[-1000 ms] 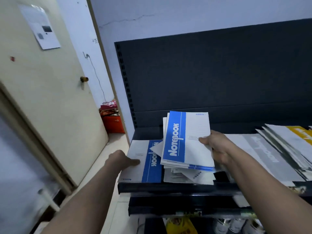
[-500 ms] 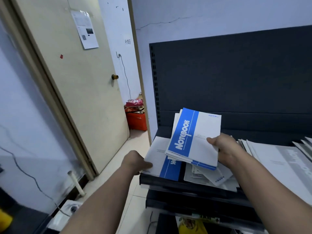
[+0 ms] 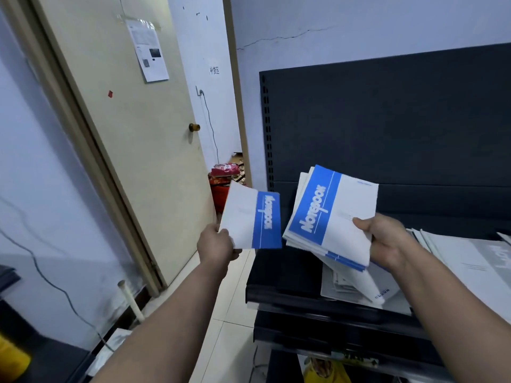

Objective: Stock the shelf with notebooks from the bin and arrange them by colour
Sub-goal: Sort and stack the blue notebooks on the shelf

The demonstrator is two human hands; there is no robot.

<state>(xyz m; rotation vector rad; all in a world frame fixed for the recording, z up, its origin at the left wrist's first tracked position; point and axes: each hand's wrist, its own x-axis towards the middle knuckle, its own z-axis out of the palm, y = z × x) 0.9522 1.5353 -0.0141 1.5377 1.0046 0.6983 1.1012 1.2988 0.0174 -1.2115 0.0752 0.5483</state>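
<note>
A single notebook, thin and soft-covered, white with a blue band along one side and the word "Notebook" in white, is held up just off the left end of the shelf. The left hand pinches it by its lower left corner, thumb on the front. Over the shelf's top board, the right hand grasps a stack of notebooks of the same blue and white design, thumb on top and fingers beneath the right edge. The stack fans out and sags slightly, as limp paper covers do.

Both are held clear of the shelf, probably so the blue ones can be gathered into one pile. The blue band on the single copy faces the opposite way to the band on the stack, so it likely needs turning before it joins them.

Below the stack, loose notebooks lie askew on the shelf. Further right on the same board, grey notebooks lie overlapping. The shelf is dark matte metal with a plain back panel and a perforated upright at its left edge. Left of the shelf stands a cream door, and a red crate sits on the floor in the gap between them.
</note>
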